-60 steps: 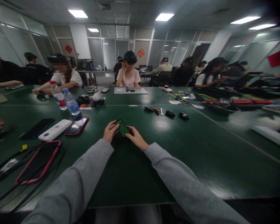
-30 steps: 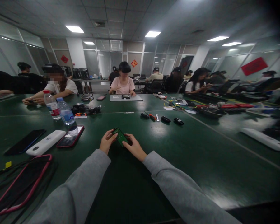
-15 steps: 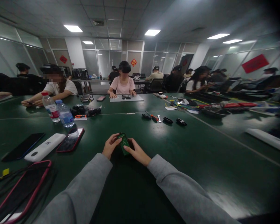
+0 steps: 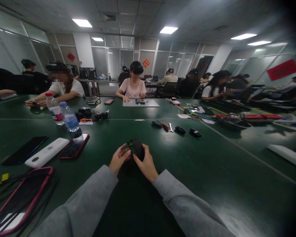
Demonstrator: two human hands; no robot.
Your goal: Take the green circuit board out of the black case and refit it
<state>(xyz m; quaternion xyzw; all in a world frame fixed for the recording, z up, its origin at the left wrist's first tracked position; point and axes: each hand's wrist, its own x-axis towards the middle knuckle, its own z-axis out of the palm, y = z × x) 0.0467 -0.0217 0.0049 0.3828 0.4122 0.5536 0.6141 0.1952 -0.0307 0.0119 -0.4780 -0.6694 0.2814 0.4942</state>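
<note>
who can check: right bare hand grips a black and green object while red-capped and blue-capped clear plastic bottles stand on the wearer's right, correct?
The side is wrong: the red-capped clear plastic bottle and blue-capped clear plastic bottle stand on the wearer's left, as the head view shows. The right bare hand does grip the black and green object.

an office-like workroom: glass partitions (image 4: 97,54) at the far side, panel lights (image 4: 169,30) overhead, seated people (image 4: 133,87), and a long green table (image 4: 212,158) bearing a screwdriver (image 4: 165,126) and wrench (image 4: 171,127).
</note>
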